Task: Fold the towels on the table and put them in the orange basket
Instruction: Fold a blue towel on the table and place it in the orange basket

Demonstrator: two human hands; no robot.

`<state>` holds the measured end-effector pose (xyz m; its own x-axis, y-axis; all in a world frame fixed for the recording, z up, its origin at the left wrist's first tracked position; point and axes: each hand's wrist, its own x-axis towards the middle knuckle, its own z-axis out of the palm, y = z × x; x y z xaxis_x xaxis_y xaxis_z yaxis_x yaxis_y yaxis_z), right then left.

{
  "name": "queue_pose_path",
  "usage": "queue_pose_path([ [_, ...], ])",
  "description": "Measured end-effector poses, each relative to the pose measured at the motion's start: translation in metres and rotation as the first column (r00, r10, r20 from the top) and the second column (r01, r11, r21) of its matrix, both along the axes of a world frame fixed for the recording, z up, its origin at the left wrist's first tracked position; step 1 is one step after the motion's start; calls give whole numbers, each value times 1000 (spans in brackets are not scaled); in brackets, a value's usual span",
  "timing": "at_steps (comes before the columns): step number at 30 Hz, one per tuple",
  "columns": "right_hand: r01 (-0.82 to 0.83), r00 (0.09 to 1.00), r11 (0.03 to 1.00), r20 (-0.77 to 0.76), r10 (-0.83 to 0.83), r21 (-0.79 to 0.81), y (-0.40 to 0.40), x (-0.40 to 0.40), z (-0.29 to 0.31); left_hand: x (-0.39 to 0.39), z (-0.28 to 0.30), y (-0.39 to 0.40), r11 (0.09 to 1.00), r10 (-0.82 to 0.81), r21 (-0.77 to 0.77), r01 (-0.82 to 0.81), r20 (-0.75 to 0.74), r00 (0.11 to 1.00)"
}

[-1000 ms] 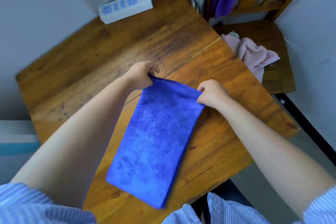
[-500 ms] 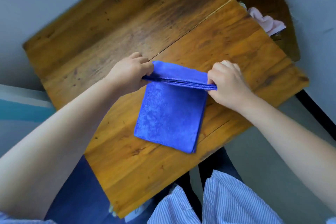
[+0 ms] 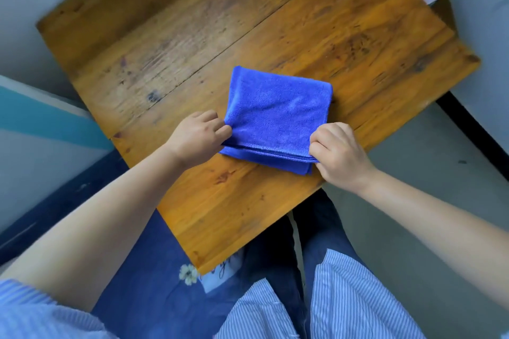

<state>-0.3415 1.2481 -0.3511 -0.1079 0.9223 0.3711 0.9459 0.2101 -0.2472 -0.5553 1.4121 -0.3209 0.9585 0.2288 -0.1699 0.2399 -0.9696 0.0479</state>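
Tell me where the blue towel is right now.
In the head view the towel lies folded on the table, toward its near right part, with the left hand pinching its near left corner and the right hand its near right corner.

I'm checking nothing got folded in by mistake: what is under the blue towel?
Under the blue towel only the wooden table shows around its edges. Its own stacked layers show at the near edge; anything between them is covered.

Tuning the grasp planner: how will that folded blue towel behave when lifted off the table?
Likely floppy: the blue towel is soft pile stacked in loose layers, so unsupported edges should sag or unfold. Probably light and not slippery. Left hand and right hand pinch opposite near corners, which looks needed.
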Motion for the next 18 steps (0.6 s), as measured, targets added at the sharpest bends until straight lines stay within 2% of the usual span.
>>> queue_pose_path([
  [9, -12, 998, 1000, 67, 14, -27, -14, -14, -22, -13, -22, -12, 995, 55, 84, -59, 53, 997],
  [13, -45, 994, 991, 91, 57, -125, -20, -19, -27, -20, -30, -19, 983, 179, 48, -179, 18, 984],
  [16, -41, 993, 980, 96, 61, -195, -24, -16, -28, -23, -34, -24, 947, 318, -3, -320, -111, 942],
  [18, -43, 995, 979, 80, 60, -201, -27, -14, -25, -26, -32, -31, 920, 387, -52, -389, -36, 921],
])
